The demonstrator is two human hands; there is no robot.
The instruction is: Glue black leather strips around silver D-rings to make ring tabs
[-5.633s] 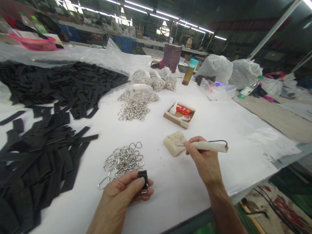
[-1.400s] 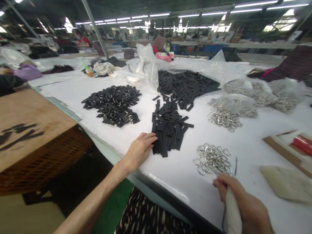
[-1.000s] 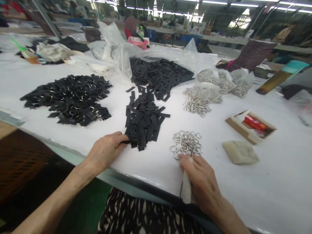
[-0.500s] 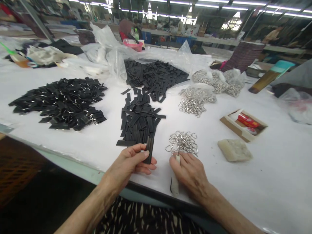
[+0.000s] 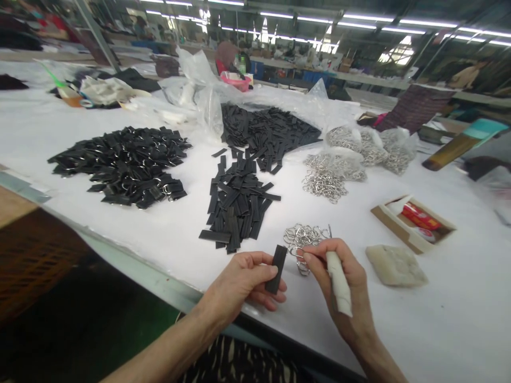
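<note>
My left hand (image 5: 243, 281) pinches one black strap piece (image 5: 276, 268) upright above the table's near edge. My right hand (image 5: 339, 282) is closed round a white-handled tool (image 5: 338, 290) and its fingertips also pinch a metal D-ring (image 5: 298, 254) lifted from the small pile of D-rings (image 5: 305, 236). The two hands are close together, the strap just left of the ring. A loose pile of black strap pieces (image 5: 237, 205) lies right behind my left hand.
A heap of finished black loops with rings (image 5: 123, 165) lies at left. More straps (image 5: 267, 130) and bags of rings (image 5: 359, 146) sit further back. An off-white block (image 5: 395, 264) and a small cardboard tray (image 5: 413, 223) are at right. A bottle (image 5: 459, 143) lies beyond.
My left hand took a strap from the pile and lifted it toward me. My right hand turned the tool's handle downward and picked a D-ring off the small pile.
</note>
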